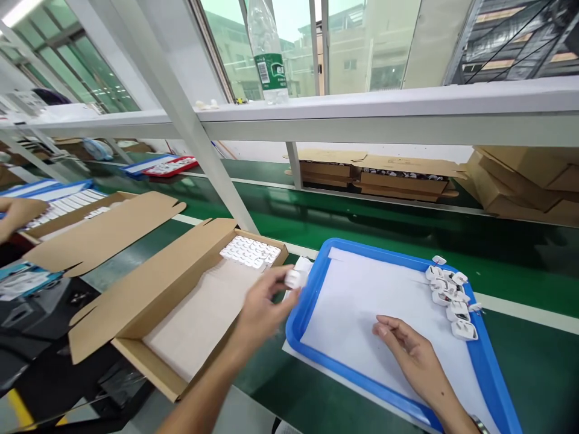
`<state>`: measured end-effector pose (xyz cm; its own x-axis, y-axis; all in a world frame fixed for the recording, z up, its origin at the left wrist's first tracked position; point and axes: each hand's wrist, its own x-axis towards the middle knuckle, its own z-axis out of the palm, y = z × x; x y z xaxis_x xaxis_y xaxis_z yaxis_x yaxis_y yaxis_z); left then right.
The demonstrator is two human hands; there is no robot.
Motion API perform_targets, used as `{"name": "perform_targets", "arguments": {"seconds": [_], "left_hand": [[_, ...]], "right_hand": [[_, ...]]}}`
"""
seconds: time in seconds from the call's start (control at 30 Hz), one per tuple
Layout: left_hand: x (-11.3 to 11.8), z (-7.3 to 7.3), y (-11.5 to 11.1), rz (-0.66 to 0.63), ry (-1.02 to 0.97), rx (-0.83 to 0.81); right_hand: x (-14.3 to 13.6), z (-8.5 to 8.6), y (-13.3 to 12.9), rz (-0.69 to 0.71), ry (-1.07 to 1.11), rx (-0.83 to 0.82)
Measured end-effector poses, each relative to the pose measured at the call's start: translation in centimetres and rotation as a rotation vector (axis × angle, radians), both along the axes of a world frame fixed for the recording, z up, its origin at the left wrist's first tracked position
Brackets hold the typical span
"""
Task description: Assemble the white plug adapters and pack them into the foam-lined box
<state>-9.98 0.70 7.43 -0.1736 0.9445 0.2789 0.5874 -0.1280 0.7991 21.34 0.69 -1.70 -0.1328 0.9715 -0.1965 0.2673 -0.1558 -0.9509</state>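
Observation:
My left hand (266, 304) pinches a small white plastic casing (295, 278) between thumb and fingers. It is raised between the cardboard box and the blue tray. Over the paper-lined middle of the blue tray (353, 374) hovers my right hand (414, 358), its fingers loosely bent and nothing visible in them. Several white plastic housings (456, 310), some with small parts sticking out, sit along the tray's right side. In the open cardboard box (149, 377), white pieces (250, 251) stand in close rows at the far end, and a pale sheet (203, 319) covers the rest.
A slanted metal post (194, 129) rises behind the box to a shelf (362, 111) bearing a plastic bottle (269, 57). Cardboard boxes (398, 181) stand beyond the green belt (362, 220). At the far left, another person's hand (20, 211) is near a second box (122, 223).

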Motion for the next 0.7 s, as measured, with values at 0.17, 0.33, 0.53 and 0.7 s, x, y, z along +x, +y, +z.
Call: {"name": "perform_targets", "arguments": {"seconds": [0.17,0.33,0.53,0.7], "left_hand": [[-10.3,0.3,3.0,0.237,0.397,-0.129],[-14.4,-4.7,6.0,0.059,0.585,-0.117],[-15.3,-8.9,7.9,-0.007,0.638,-0.046],[-15.3,-9.8,8.0,0.014,0.638,0.002]], "right_hand": [[0.0,0.4,0.0,0.021,-0.039,-0.001],[-0.1,0.6,0.0,0.035,-0.075,-0.023],[0.0,0.3,-0.1,0.067,-0.084,-0.056],[0.2,-0.5,-0.3,0.074,-0.046,-0.069]]}}
